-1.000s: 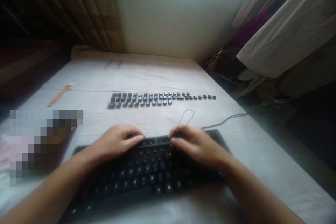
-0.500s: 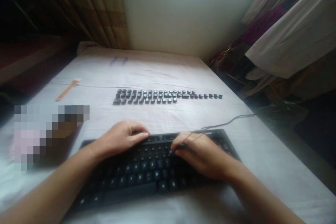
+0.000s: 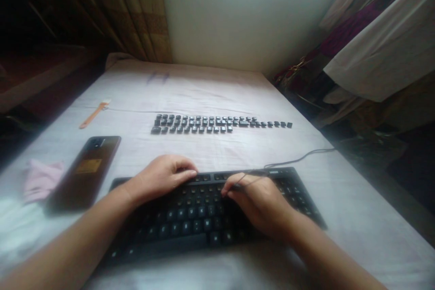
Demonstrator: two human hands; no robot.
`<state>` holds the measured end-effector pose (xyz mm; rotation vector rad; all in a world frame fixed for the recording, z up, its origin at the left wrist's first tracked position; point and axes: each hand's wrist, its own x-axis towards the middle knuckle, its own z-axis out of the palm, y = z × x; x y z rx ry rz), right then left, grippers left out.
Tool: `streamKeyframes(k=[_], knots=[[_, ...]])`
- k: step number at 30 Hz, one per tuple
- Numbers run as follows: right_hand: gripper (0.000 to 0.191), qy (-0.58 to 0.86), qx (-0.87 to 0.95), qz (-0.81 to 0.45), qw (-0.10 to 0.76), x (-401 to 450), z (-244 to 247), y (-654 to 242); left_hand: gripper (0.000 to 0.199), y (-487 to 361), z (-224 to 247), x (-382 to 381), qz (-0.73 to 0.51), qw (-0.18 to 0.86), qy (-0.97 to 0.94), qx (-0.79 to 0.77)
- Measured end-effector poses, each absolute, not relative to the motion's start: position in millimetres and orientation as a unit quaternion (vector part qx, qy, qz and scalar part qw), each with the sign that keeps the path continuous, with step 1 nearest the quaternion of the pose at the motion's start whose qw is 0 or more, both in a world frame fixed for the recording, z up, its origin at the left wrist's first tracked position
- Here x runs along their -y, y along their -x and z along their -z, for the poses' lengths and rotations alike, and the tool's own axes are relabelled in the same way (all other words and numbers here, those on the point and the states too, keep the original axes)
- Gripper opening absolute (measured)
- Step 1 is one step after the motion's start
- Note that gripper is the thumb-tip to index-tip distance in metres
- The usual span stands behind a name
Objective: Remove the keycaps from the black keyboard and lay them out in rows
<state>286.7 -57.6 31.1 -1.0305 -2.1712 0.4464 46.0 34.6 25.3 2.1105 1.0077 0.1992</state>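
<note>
A black keyboard (image 3: 170, 244) lies across the near part of the bed-like surface, its lower rows fitted with keys and its upper rows bare of caps. At its top edge rests my left hand (image 3: 165, 174), thumb and fingers curled together; anything between them is too small to see. My right hand (image 3: 256, 199) is over the right-centre of the board, fingertips pinched around a thin dark wire tool (image 3: 239, 186) whose loops rise over the knuckles. Beyond the keyboard, loose black keycaps (image 3: 193, 123) are laid out in rows.
To the left lie a dark phone (image 3: 90, 170), a pink cloth (image 3: 42, 179) and an orange-handled brush (image 3: 93, 115). The keyboard's cable (image 3: 299, 158) runs off the right edge of the white sheet (image 3: 204, 86). Fabrics (image 3: 380, 59) hang at the right.
The view has shifted slightly, so the scene sits a little further right. Both hands hold nearly the same places on the keyboard. The phone and pink cloth now show clearly.
</note>
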Motion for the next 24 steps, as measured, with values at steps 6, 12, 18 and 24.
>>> streamKeyframes(k=[6, 12, 18, 24], knots=[[0.017, 0.418, 0.802, -0.185, 0.385, 62.9, -34.4, -290.1, 0.027, -47.3, -25.4, -33.9, -0.079, 0.382, -0.829, -0.4], [0.019, 0.444, 0.747, -0.143, 0.474, 72.6, -44.4, -293.1, 0.025, -47.3, -25.5, -33.9, -0.077, 0.376, -0.833, -0.398], [0.017, 0.465, 0.713, -0.178, 0.494, 67.5, -32.0, -289.8, 0.022, -52.3, -36.8, -17.4, -0.122, 0.294, -0.864, -0.389], [0.02, 0.433, 0.728, -0.185, 0.498, 68.4, -31.2, -282.0, 0.027, -74.0, -44.5, 11.1, -0.163, 0.313, -0.873, -0.337]])
